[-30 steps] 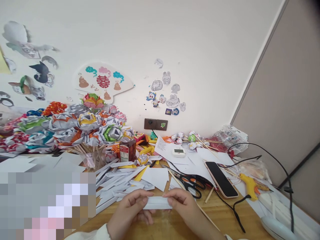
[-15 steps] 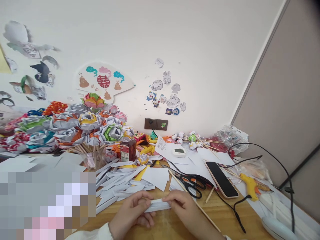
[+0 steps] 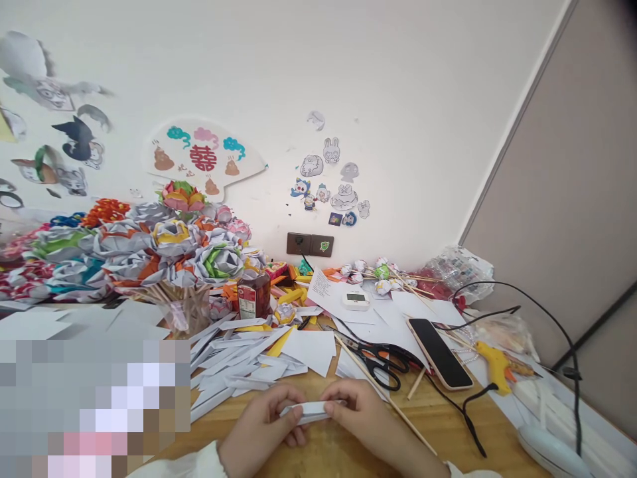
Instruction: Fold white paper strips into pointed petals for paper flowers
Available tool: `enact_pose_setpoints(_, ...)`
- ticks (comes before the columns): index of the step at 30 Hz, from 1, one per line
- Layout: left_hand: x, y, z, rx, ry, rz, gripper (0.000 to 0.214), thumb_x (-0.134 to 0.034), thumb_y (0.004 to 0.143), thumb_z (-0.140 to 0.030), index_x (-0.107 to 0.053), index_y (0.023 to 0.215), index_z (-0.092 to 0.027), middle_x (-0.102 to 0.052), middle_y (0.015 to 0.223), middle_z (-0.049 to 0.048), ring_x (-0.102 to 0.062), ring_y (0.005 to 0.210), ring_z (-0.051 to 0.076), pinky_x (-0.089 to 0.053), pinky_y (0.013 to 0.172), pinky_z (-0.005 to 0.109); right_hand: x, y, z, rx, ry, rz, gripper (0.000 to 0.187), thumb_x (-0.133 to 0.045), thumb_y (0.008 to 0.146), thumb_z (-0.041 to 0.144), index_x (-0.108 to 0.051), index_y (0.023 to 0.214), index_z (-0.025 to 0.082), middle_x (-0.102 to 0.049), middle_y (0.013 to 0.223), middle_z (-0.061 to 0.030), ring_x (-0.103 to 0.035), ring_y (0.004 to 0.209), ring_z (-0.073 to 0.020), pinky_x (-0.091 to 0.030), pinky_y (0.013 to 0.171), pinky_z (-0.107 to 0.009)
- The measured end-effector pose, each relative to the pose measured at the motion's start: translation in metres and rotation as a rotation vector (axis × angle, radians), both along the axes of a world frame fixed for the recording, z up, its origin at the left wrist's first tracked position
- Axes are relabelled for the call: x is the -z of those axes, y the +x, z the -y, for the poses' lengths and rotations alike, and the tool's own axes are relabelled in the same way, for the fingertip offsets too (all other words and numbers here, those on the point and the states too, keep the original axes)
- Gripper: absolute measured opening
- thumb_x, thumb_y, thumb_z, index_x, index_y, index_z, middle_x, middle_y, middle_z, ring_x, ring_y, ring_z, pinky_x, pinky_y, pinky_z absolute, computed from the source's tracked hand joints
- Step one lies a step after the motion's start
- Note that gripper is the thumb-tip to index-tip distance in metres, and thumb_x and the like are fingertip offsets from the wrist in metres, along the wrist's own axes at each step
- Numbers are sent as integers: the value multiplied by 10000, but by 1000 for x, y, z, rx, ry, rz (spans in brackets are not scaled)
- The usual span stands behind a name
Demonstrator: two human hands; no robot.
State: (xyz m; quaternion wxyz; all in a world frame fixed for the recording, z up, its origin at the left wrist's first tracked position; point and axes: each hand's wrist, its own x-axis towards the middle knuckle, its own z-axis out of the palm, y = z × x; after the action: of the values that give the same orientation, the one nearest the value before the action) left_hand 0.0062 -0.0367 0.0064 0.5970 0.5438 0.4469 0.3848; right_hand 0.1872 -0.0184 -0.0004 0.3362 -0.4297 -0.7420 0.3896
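Both of my hands pinch one folded white paper strip (image 3: 311,411) just above the wooden table (image 3: 438,431), near its front edge. My left hand (image 3: 261,428) grips the strip's left end with curled fingers. My right hand (image 3: 361,415) holds the right end, thumb and fingers closed on it. Only the middle of the strip shows between them. A heap of similar folded white strips (image 3: 233,365) lies just beyond my left hand.
Black scissors (image 3: 383,362), a wooden skewer (image 3: 398,411) and a phone (image 3: 438,353) lie right of my hands. A yellow glue gun (image 3: 497,365) and black cables (image 3: 472,425) sit further right. Paper flowers (image 3: 149,245) and a small brown bottle (image 3: 253,295) stand at the back left.
My hands have drawn closer together on the strip, which now looks shorter and narrower between them. The view has tilted up slightly.
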Motion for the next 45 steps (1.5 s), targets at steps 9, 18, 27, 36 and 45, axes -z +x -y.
enact_pose_setpoints(9, -4, 0, 1, 11, -5, -36, 203, -588, 650, -350, -504, 634, -165, -653, 479, -9, -589, 484, 146, -427, 500, 237, 7, 0, -2, -25, -138, -107, 139, -541, 721, 237, -637, 748, 140, -628, 627, -12, -554, 581, -133, -396, 526, -206)
enact_pose_setpoints(18, -3, 0, 2, 30, -18, -47, 223, -596, 646, -361, -498, 660, -162, -663, 506, 7, -607, 519, 165, -436, 519, 253, 8, 1, -3, -53, -156, -117, 166, -541, 731, 279, -629, 741, 139, -623, 609, -11, -557, 572, -135, -396, 526, -210)
enact_pose_setpoints(27, -5, 0, 1, 50, -85, -3, 274, -624, 609, -393, -553, 718, -151, -679, 550, 25, -616, 548, 178, -432, 538, 264, -2, 2, -1, -76, -52, -19, 108, -547, 701, 181, -653, 704, 158, -584, 582, 19, -479, 538, -104, -338, 490, -181)
enact_pose_setpoints(36, -2, -2, 0, 81, -43, -54, 238, -596, 652, -382, -599, 707, -150, -689, 538, 22, -602, 516, 160, -431, 525, 245, -2, 1, -1, -80, -79, 7, 134, -525, 698, 163, -657, 718, 165, -576, 572, 21, -476, 520, -102, -352, 481, -174)
enact_pose_setpoints(45, -9, -3, 1, 109, 41, -122, 235, -535, 712, -374, -640, 718, -164, -681, 539, 27, -602, 519, 169, -441, 522, 242, -2, 0, 0, -83, -128, -12, 127, -521, 705, 172, -646, 724, 165, -591, 573, 15, -507, 496, -104, -373, 474, -181)
